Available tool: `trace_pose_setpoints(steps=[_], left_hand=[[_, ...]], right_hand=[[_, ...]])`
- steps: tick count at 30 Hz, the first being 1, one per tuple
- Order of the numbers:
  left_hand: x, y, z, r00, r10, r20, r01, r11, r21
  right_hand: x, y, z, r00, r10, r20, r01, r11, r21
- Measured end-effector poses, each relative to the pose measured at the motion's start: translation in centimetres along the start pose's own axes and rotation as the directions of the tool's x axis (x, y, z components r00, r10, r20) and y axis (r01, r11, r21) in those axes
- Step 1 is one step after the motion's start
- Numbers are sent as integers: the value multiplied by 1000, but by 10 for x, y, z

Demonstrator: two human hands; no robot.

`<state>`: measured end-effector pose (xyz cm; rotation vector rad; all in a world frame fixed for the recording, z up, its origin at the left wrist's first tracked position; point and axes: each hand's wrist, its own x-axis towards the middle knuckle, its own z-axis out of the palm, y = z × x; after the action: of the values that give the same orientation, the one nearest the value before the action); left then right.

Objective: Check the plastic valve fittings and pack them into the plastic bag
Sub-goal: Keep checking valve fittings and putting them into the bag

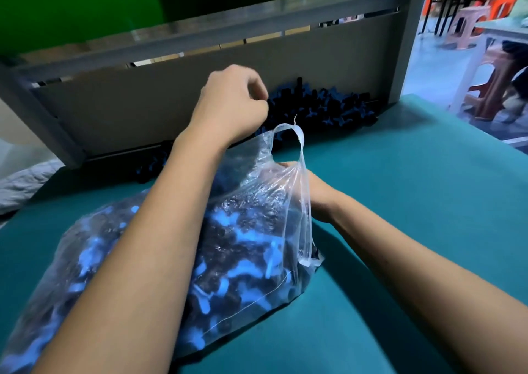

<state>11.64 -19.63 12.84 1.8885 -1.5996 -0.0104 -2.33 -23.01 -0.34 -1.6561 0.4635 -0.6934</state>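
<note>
Clear plastic bag [183,256], nearly full of fittings, on my bench [400,202]: right hand [300,179] pinches its mouth, left hand [231,105] curled at loose fittings [328,107], grip unclear; next, drop one in.

Clear plastic bag [251,202] bulges with black-and-blue valve fittings [328,107], more piled behind.

The plastic bag [243,230] lay on the counter [414,202], left of centre, with valve fittings [228,248] inside it. Behind it, a loose pile of fittings [328,107] sat against the back panel [143,102]. Stools [471,22] stood beyond the counter's right edge.
</note>
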Motion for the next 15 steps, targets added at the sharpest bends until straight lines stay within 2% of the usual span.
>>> trace_pose_setpoints(steps=[2, 4, 6, 8, 10, 11, 15], left_hand=[[10, -16, 12, 994, -110, -17, 111, 993, 29], [19, -33, 26, 974, -225, -26, 226, 972, 69], [28, -48, 39, 950, -312, -14, 312, 944, 110], [38, -61, 49, 933, -360, 19, 353, 922, 159], [50, -73, 58, 915, -398, 71, 374, 900, 224], [55, -79, 63, 900, -423, 109, 382, 883, 273], [79, -104, 80, 775, -572, 270, 396, 771, 499]], right_hand=[[3, 7, -6, 995, 27, -96, -26, 1000, 13], [8, 13, -13, 964, 75, -257, -66, 997, 46], [14, 21, -21, 887, 137, -442, -130, 990, 46], [25, 32, -28, 815, 180, -551, -199, 980, 25], [38, 47, -32, 785, 173, -595, -252, 966, -51], [46, 55, -35, 789, 140, -598, -277, 950, -143], [94, 76, -47, 884, -19, -468, -305, 734, -606]])
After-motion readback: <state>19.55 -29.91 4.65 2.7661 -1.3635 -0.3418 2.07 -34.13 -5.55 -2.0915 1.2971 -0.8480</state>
